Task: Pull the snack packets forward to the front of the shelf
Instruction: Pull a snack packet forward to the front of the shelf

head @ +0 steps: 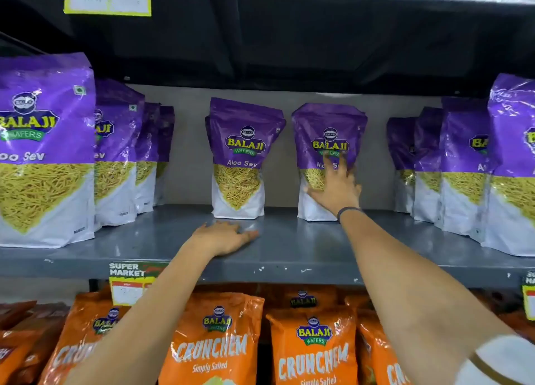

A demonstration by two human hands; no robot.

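Snack packets, purple and white, printed "BALAJI WAFERS" and "Aloo Sev", stand upright on a grey metal shelf point(289, 254). Landmark: the centre-right packet point(324, 141), set far back near the rear wall. Just left of it, apart, stands a second rear packet point(240, 159). Further left, a row of purple packets point(43, 153) runs from the back to the shelf's front edge; to the right, another row point(463, 167) does likewise.

Right hand point(337, 186): fingers spread wide, palm flat against the landmark packet's front, not closed around it; dark band at the wrist.

Left hand point(224, 237): lies open and flat on the bare shelf, forward and left of the landmark packet, holding nothing.

Below the landmark: orange packets point(214, 344) reading "BALAJI WAFERS", "CRUNCHEM", "Simply Salted". A shelf-edge tag point(127, 271) reads "SUPER MARKET".
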